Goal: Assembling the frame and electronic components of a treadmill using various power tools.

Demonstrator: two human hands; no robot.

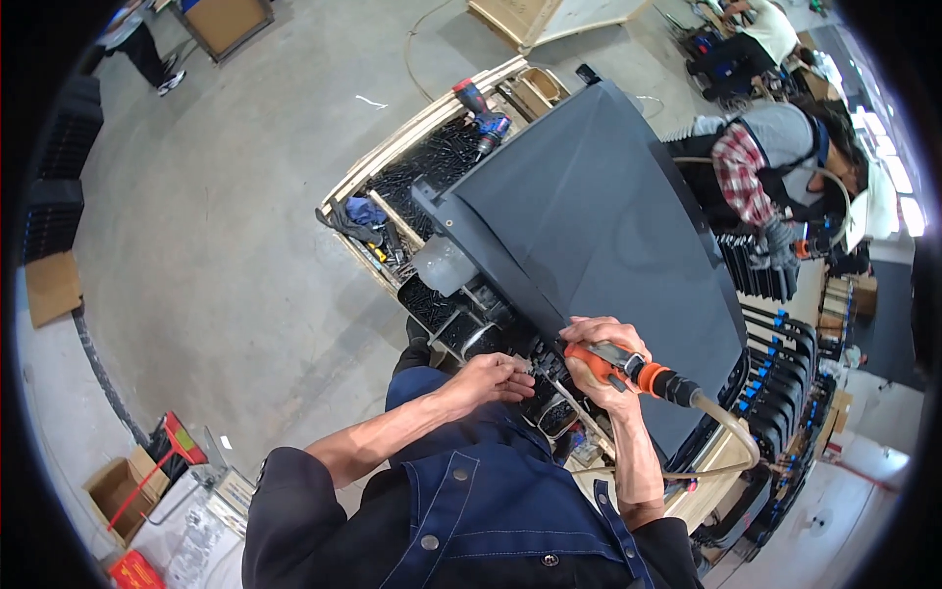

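My right hand (pixel 610 368) is wrapped around an orange and black air tool (pixel 620 365), from which a tan hose (pixel 731 427) curves back towards my forearm. It rests at the near edge of a large dark grey plastic panel (pixel 589 216), lying tilted across the workbench. Left of it, my left hand (pixel 491 381) is closed, thumb and fingers pressed together over small compartments of dark parts. What the fingertips hold, if anything, is too small to make out. Beside the panel's left edge sits a bin of black screws (pixel 429 302).
A red and blue cordless drill (pixel 483 120) lies in a wooden tray (pixel 343 187) of black fasteners beyond the panel. Racked black frames (pixel 780 363) stand at the right. A co-worker in a plaid sleeve (pixel 741 172) handles another tool there. Cardboard boxes (pixel 118 486) sit lower left.
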